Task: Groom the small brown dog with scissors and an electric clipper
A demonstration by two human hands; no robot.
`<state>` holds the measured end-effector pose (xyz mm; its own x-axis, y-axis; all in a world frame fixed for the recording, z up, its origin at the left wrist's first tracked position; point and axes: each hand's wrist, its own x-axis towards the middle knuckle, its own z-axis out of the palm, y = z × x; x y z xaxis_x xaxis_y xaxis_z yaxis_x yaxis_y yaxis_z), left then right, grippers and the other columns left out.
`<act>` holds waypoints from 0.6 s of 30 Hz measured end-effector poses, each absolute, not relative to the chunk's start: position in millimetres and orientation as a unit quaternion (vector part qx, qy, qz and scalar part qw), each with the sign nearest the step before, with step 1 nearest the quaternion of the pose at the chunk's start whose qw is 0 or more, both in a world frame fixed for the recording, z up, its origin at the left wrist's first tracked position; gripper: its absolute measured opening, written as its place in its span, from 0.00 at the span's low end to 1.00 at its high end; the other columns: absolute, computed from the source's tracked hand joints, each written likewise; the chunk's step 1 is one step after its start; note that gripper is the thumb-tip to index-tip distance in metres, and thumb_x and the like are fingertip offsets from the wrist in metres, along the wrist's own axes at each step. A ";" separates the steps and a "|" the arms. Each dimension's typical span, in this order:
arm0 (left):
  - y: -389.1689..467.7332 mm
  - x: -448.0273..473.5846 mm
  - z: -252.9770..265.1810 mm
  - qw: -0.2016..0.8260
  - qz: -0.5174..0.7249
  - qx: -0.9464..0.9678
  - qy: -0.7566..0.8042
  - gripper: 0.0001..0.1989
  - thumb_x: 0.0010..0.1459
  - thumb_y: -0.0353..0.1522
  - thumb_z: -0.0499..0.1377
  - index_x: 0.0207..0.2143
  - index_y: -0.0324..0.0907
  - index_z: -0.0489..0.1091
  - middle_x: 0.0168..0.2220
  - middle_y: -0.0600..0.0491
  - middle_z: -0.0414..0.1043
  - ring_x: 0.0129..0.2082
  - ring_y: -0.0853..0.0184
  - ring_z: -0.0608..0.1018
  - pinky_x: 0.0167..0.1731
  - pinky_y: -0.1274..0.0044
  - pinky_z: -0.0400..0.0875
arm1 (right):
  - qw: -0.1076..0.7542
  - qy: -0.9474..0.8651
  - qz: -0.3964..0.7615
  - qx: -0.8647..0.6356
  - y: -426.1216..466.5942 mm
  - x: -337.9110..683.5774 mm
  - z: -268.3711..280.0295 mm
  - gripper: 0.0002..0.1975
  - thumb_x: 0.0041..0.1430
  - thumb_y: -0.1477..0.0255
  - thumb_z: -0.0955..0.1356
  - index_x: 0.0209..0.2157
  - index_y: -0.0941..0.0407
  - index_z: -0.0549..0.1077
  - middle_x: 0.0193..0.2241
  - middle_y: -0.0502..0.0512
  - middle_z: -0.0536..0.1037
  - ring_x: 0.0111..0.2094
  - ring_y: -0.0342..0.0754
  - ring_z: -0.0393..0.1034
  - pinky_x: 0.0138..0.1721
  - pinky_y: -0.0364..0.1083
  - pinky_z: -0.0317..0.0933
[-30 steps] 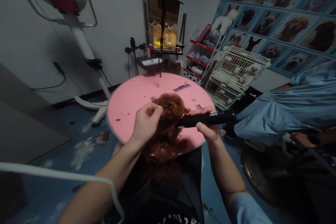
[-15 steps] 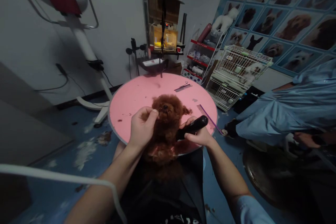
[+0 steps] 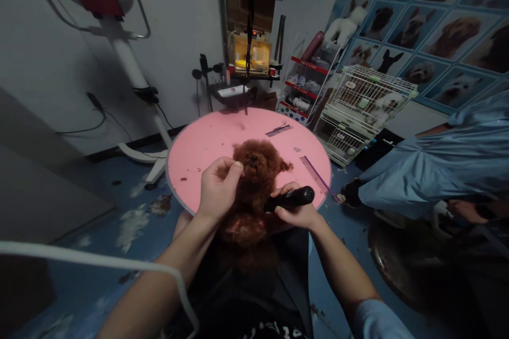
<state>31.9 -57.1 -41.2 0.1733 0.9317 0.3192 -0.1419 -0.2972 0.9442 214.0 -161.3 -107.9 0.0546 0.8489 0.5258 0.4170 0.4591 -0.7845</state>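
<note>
A curly reddish-brown poodle [image 3: 254, 185] is upright at the near edge of the round pink table [image 3: 199, 137], its face towards me. My left hand [image 3: 220, 185] is closed in a pinch beside its muzzle; exactly which part of the dog lies between the fingers is hidden. My right hand [image 3: 300, 212] grips black hair clippers [image 3: 296, 198], their head end down against the dog's side and out of sight. To the right lies a purple-backed comb [image 3: 318, 175], overhanging the rim. Scissors and another comb [image 3: 279, 130] rest farther back.
A grooming arm with a black hanging strap [image 3: 249, 32] stands behind the table. A white stand dryer [image 3: 123, 53] is at left, wire cages [image 3: 366, 90] at right. A person in blue clothing [image 3: 429, 164] is close on the right. A white cord [image 3: 99, 262] crosses the lower left.
The clippers have tipped from a steeper slant to nearly level, the right hand lowering slightly with them. My left hand keeps its pinch by the muzzle. The whole view has shifted slightly.
</note>
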 end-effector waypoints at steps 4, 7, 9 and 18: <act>-56.6 34.9 -40.3 0.484 0.555 0.589 0.332 0.09 0.50 0.35 0.59 0.22 0.41 0.64 0.19 0.58 0.64 0.21 0.73 0.66 0.25 0.80 0.64 | 0.626 -0.627 0.131 -0.445 -162.6 206.6 -96.3 0.18 0.56 0.68 0.70 0.44 0.49 0.59 0.43 0.58 0.78 0.45 0.52 0.75 0.45 0.57 0.70; -54.8 36.9 -39.3 0.478 0.562 0.589 0.329 0.10 0.49 0.36 0.59 0.21 0.41 0.65 0.18 0.58 0.63 0.20 0.73 0.66 0.24 0.80 0.64 | 0.591 -0.642 0.113 -0.475 -158.4 197.8 -106.5 0.20 0.53 0.70 0.72 0.43 0.50 0.60 0.43 0.58 0.79 0.42 0.52 0.77 0.44 0.54 0.70; -53.5 36.9 -39.1 0.479 0.562 0.591 0.326 0.10 0.49 0.36 0.59 0.21 0.40 0.65 0.18 0.57 0.64 0.20 0.73 0.66 0.24 0.80 0.63 | 0.570 -0.648 0.092 -0.496 -158.0 193.6 -121.7 0.20 0.51 0.70 0.72 0.42 0.50 0.62 0.42 0.58 0.80 0.39 0.50 0.78 0.41 0.51 0.71; -55.9 34.9 -40.8 0.479 0.563 0.596 0.314 0.10 0.49 0.36 0.59 0.21 0.40 0.65 0.18 0.58 0.64 0.19 0.75 0.65 0.22 0.81 0.62 | 0.635 -0.612 0.066 -0.468 -176.9 181.8 -110.4 0.18 0.54 0.68 0.71 0.43 0.49 0.61 0.42 0.57 0.80 0.43 0.51 0.78 0.44 0.54 0.72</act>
